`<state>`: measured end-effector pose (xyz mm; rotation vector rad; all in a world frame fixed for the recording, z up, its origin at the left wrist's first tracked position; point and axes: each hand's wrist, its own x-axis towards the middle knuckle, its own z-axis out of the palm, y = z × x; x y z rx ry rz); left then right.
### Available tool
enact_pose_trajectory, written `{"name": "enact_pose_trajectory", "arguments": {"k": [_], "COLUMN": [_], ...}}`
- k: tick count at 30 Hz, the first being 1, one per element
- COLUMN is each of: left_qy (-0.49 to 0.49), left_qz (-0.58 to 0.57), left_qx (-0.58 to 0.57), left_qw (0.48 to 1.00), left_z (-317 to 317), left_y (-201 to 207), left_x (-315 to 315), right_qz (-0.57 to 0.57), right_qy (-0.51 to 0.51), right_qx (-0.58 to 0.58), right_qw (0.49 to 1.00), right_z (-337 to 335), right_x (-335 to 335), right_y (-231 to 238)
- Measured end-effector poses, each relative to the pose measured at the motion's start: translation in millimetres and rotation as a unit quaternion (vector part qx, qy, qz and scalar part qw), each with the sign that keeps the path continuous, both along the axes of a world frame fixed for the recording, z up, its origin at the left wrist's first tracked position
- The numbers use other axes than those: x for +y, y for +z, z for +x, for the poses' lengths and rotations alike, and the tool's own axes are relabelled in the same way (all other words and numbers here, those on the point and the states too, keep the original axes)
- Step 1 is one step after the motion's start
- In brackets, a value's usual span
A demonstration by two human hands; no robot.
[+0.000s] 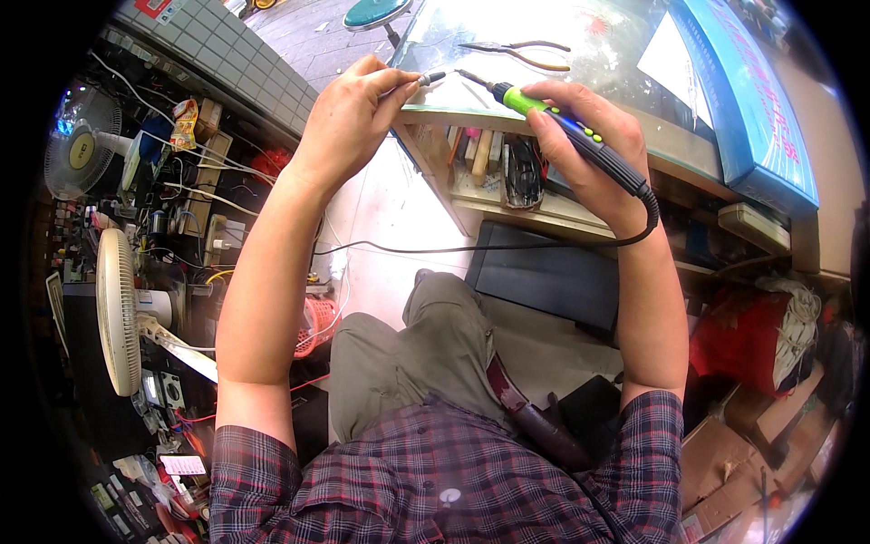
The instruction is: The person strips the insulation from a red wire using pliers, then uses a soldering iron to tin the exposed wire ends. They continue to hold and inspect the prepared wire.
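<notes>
My right hand [594,136] is wrapped round a green and black soldering iron [566,129], its metal tip pointing left. From its lower end a black cord loops down and runs off to the left. My left hand [362,104] pinches a small metal and black cylindrical piece [430,80], which looks like a cable connector. The iron's tip is close to that piece, over the near left corner of the glass-topped table [544,95]; whether they touch I cannot tell. Beyond the iron lie long-nose pliers [521,54] with dark yellowish handles.
On the table's right lies a blue box [757,100]. Beneath the tabletop, a shelf [480,192] holds tools. A round teal stool [376,13] stands beyond. Fans [118,308] and cluttered cables fill the left side, near a pink basket [314,325]. A red bag [739,335] sits at right.
</notes>
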<state>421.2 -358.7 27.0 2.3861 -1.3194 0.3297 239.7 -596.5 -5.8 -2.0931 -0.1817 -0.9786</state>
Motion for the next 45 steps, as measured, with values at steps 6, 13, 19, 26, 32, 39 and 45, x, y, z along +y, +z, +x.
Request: {"name": "enact_pose_trajectory", "arguments": {"k": [6, 13, 19, 26, 32, 39, 45], "left_qy": [-0.003, -0.003, -0.001, -0.005, -0.005, -0.001, -0.001], "left_qz": [-0.004, 0.002, -0.002, -0.007, -0.009, -0.010, -0.011], "left_qx": [0.006, 0.000, -0.002, 0.002, 0.000, 0.007, 0.009], "left_qw": [1.000, 1.000, 1.000, 1.000, 1.000, 1.000, 1.000], "left_z": [-0.5, -0.9, -1.6, -0.1, 0.5, -0.4, -2.8], "left_y": [0.8, 1.8, 1.2, 0.0, -0.8, -0.4, 1.8], "left_x": [0.3, -0.1, -0.2, -0.1, 0.7, 0.2, -0.2], "right_qz": [0.044, 0.020, -0.001, -0.008, 0.025, 0.029, 0.052], "right_qy": [0.003, 0.003, 0.001, 0.003, 0.001, -0.007, -0.008], "right_qx": [0.003, -0.002, -0.017, -0.015, -0.007, 0.000, 0.014], "right_qw": [0.999, 1.000, 1.000, 1.000, 1.000, 1.000, 0.999], "right_z": [-1.1, -1.0, 1.7, 1.1, -0.5, -1.9, -4.5], "right_x": [2.7, 1.9, 0.2, 0.0, 1.5, -0.1, 0.1], "right_y": [0.6, 1.0, -1.2, -0.8, -1.2, -1.0, 1.3]}}
